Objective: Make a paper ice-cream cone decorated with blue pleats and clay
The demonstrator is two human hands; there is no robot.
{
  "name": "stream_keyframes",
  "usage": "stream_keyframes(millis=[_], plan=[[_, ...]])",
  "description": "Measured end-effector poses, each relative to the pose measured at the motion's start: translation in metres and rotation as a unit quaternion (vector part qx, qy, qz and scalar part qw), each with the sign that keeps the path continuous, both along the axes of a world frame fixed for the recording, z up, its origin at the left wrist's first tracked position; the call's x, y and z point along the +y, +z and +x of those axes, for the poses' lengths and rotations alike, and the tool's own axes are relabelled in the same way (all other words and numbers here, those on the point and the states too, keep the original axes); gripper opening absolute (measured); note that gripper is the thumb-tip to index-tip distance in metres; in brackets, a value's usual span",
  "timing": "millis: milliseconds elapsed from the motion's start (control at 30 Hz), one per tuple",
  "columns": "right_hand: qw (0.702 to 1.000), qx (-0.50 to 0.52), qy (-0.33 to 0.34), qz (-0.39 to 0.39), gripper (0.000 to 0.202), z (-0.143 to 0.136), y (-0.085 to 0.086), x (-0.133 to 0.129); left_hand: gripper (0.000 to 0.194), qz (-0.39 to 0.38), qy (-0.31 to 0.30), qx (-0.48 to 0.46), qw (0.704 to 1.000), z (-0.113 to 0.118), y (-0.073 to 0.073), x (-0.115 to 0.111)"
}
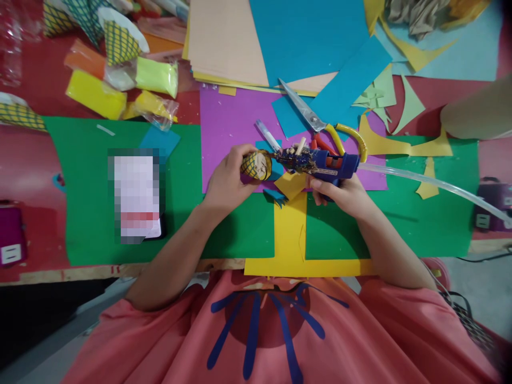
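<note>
Yellow crosshatched with green, a pale-filled cone [251, 166] sat gripped in the left hand [227, 178]; the right hand [343, 193] clasped a crusted blue glue gun [334, 164].

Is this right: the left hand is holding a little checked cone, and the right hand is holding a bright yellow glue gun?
Not quite: the glue gun is dark blue, not yellow, as the head view shows. The right hand does hold it, and the left hand holds the checked cone.
</note>
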State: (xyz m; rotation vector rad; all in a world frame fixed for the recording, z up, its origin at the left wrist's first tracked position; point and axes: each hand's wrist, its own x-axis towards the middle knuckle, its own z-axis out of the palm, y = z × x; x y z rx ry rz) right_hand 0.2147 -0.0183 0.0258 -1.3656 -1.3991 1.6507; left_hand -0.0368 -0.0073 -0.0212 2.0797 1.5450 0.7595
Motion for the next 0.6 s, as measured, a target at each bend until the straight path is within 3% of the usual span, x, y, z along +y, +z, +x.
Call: stream_keyframes(millis=[133,333,600], plan=[[1.000,-0.007,0.001,0.000,0.046,-0.0001,-0.0002,-0.0001,0.050,-0.007,-0.008,-0.001,1.000,0.0013,0.0037,0.0013],[1.000,-0.010,0.012,0.002,0.044,-0.0004,0.0006,0.0002,0.050,0.041,-0.049,-0.008,0.998,0.0024,0.0089,0.0026],[1.000,-0.010,0.010,-0.003,0.044,0.0002,0.0008,0.0000,0.047,0.040,-0.036,0.009,0.998,0.0006,0.0050,0.0040]])
